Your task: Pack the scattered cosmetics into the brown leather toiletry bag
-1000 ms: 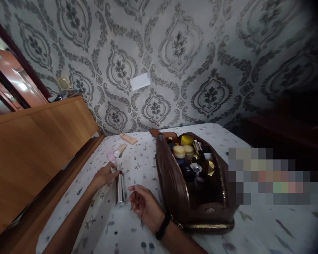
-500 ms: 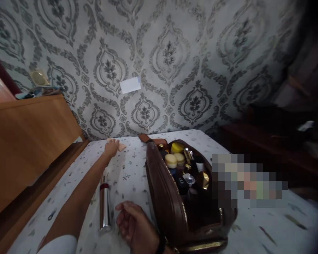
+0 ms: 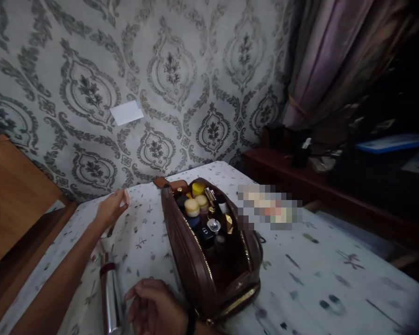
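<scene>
My left hand (image 3: 112, 208) is raised just over the far left of the patterned sheet, fingers pinched. A small peach-coloured flat piece (image 3: 126, 196) shows at its fingertips, mostly hidden. Below that wrist lies a shiny silver tube (image 3: 111, 298) with a dark red band. My right hand (image 3: 153, 304) rests between this tube and a brown leather toiletry bag (image 3: 181, 260), fingers loosely curled with nothing visible in them. The bag stands unzipped. Inside are cream-lidded jars (image 3: 192, 208), a yellow lid (image 3: 198, 188), a clear faceted cap (image 3: 213, 225) and a gold faceted cap (image 3: 227, 224).
A white sheet with a leaf print (image 3: 321, 274) covers the surface. Along the left is a wooden panel (image 3: 17, 195); patterned wallpaper (image 3: 171, 70) closes off the back. A blurred-out item (image 3: 268, 207) lies right of the bag. Dark red furniture (image 3: 275, 172) borders the right side.
The view has swung to the right. My left hand has come up off the sheet, and the peach-coloured piece no longer lies there. My right hand stays beside the bag.
</scene>
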{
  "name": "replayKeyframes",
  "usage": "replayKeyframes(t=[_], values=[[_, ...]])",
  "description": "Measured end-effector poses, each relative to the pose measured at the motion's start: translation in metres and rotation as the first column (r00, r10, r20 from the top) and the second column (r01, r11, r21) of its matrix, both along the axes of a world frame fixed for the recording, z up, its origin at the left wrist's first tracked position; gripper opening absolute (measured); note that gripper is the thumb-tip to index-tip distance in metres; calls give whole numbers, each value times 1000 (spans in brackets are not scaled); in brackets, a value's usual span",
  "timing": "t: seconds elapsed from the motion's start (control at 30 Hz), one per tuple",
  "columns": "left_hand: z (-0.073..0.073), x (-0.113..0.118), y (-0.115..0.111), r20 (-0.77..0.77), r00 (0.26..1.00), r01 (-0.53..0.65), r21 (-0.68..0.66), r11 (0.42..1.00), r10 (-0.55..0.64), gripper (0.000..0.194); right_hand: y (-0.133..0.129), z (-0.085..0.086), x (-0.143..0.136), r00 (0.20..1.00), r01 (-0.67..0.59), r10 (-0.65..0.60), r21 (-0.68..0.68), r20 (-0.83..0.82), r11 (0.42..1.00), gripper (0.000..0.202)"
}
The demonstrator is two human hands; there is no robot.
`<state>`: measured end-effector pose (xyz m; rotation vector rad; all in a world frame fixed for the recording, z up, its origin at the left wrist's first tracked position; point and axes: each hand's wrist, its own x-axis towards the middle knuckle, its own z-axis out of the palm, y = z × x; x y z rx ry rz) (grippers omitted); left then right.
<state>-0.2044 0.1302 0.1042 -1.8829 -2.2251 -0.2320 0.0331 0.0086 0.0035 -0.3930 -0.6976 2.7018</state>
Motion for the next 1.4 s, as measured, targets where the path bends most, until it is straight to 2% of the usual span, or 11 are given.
replayKeyframes(t=[0.07, 0.13, 0.2, 0.27, 0.37, 0.57, 0.7, 0.9, 1.03, 1.17, 1.4], values=[[13, 12, -26, 352, 935, -19, 200, 980, -54, 40, -1, 1, 0, 1000, 31, -31, -4, -4, 1000, 46], [22, 30, -58, 674, 715, -76, 340, 937, -186, 54, -2, 3, 2, 998, 56, -56, -3, -11, 998, 50], [25, 52, -92, 847, 466, -170, 370, 913, -257, 60, -5, 10, 7, 998, 61, -61, 12, -21, 998, 54], [24, 74, -125, 913, 261, -231, 373, 899, -313, 55, -8, 20, 12, 998, 58, -57, 34, -38, 998, 59], [17, 100, -166, 928, 63, -289, 368, 884, -366, 56, -17, 43, 22, 992, 66, -60, 45, -111, 997, 69], [12, 127, -204, 890, -142, -295, 379, 877, -433, 55, -32, 96, 51, 955, 225, -213, 38, -206, 974, 58], [14, 147, -201, 872, -229, -220, 388, 895, -434, 62, -33, 112, 80, 912, 388, -366, 100, -188, 916, 64], [14, 179, -185, 877, -311, -33, 376, 926, -367, 60, -34, 116, 117, 835, 551, -529, 231, -154, 802, 67], [6, 187, -186, 887, -328, -34, 332, 943, -324, 68, -34, 116, 129, 799, 596, -586, 310, -134, 741, 64], [-3, 189, -197, 926, -266, -60, 260, 964, -266, 66, -36, 114, 138, 781, 598, -618, 395, -91, 697, 61], [-5, 197, -218, 961, -17, -4, 277, 961, -277, 61, -42, 108, 161, 728, 639, -681, 440, -81, 631, 58]])
